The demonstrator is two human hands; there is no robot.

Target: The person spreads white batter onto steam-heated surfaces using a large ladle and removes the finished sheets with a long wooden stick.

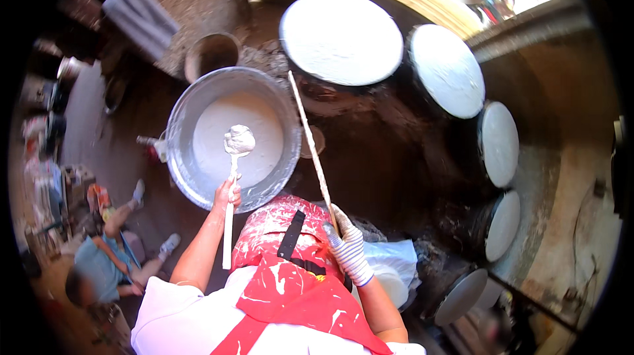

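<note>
My bare left hand (227, 194) is closed round the pale handle of a ladle (228, 233). Its bowl is coated in thick white batter and hangs over a large grey metal tub (179, 147). White batter (264, 134) lies in the tub, close in front of me and slightly left. In a striped glove, my right hand (350, 252) grips the near end of a long thin stick (308, 132). The stick slants away along the tub's right side, its far tip near a large round white disc (341, 38).
Several more round white discs, such as one (447, 71) at the far right, curve along the right side. Behind the tub stands a bucket (212, 54). A grey cloth (140, 18) hangs at the far left. Another person (105, 266) sits at the lower left.
</note>
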